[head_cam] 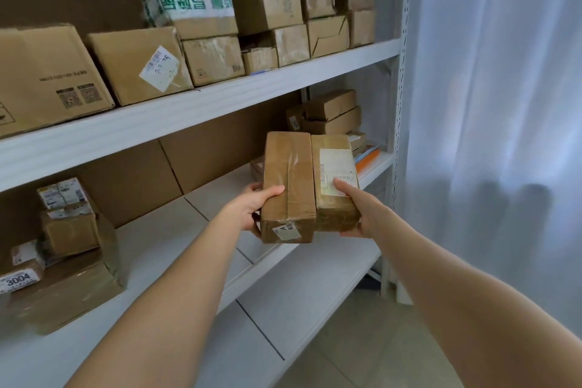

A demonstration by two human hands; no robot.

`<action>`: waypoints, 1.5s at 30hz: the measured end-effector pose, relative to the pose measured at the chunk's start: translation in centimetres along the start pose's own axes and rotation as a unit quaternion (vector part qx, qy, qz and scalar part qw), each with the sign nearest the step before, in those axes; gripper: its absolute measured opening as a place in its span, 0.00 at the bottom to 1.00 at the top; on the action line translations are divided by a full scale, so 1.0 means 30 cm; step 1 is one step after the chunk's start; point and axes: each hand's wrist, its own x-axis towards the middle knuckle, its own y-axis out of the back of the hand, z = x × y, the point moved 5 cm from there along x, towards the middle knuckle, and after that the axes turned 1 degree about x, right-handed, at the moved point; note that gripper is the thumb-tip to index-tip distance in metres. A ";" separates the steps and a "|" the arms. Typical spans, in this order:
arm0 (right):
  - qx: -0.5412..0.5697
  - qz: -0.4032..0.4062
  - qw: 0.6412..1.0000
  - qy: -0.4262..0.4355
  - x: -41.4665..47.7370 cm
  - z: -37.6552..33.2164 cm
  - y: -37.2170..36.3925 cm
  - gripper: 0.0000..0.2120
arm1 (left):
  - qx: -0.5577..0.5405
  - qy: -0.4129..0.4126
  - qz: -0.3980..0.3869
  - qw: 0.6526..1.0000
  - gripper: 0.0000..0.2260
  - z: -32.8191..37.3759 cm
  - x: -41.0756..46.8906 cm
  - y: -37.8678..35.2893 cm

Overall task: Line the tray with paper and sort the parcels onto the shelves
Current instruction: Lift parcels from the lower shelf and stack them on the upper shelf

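Two taped brown parcels held side by side, touching along their long edges, in front of the middle shelf (163, 239) of a white rack. Left parcel (288, 186) has clear tape down its top and a small sticker on the near end. Right parcel (335, 179) carries a white shipping label on top.

Left hand (255, 203) is clamped on the left parcel: thumb over the top near edge, fingers wrapped under the left side. Right hand (360, 211) is clamped on the right parcel: thumb lying on the label, fingers beneath the near right corner. Both arms stretched forward. Cannot tell if the parcels rest on the shelf or hang just above it.

Middle shelf is lined with white sheets, seams showing; mostly bare in the centre. At its left a stack of labelled parcels (59, 249), one tag reading 3004. At its far right, behind the held pair, a small box stack (330, 113) with flat items, one orange-edged, below it.

Top shelf (201, 104) is packed with cardboard boxes, one wrapped in white tape with green print (189, 3). Brown cardboard backs the rack. White curtain (491, 104) hangs to the right, tiled floor below.
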 end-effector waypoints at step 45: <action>0.043 -0.127 0.953 0.271 -0.509 -0.938 -0.075 0.21 | -0.005 -0.227 0.116 0.967 0.18 0.873 -0.703 -0.021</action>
